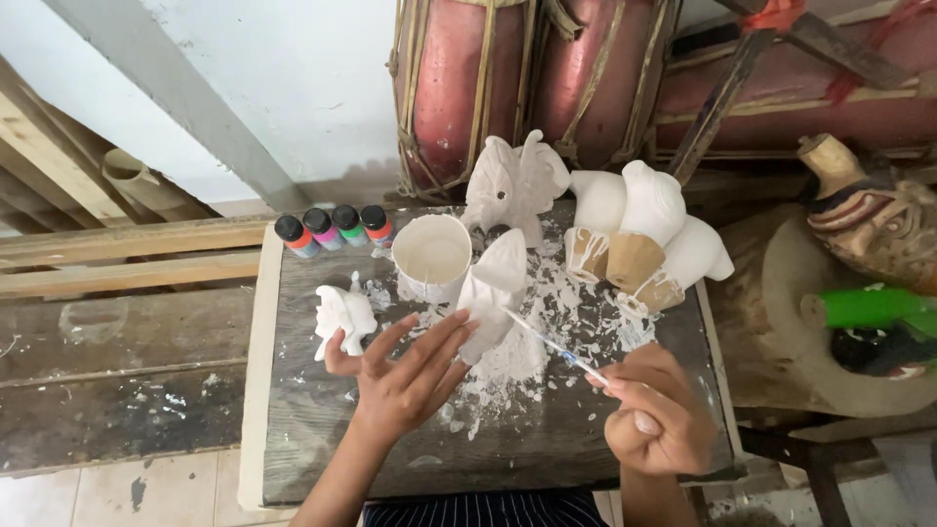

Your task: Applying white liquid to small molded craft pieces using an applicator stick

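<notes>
**White paint going onto a small carved figure**

The right hand (656, 422) is pinching a thin paintbrush (551, 342) in a narrow grip near its back end, with the bristle tip touching the white carved figure (496, 293) standing near the middle of the desk (322, 429). The left hand (410, 376) is spreading wide, fingers fanned, its fingertips steadying the figure's lower side without closing around it.

Just behind the figure, a white paint cup (431, 256) is sitting toward the desk's far edge, and four small paint bottles (334, 230) with black caps are lining the far left corner. A smaller white animal figure (344, 317) is standing by the left thumb. A white elephant carving (515, 181) and a cluster of white birds on wooden bases (639, 239) are crowding the far right side. Dried white splatter is covering the desk's centre.

Judging from this, the figure is resting only against open fingertips, so a firm brush stroke could tip it toward the cup. The left thumb is also sitting close enough to the small animal figure to knock it over
</notes>
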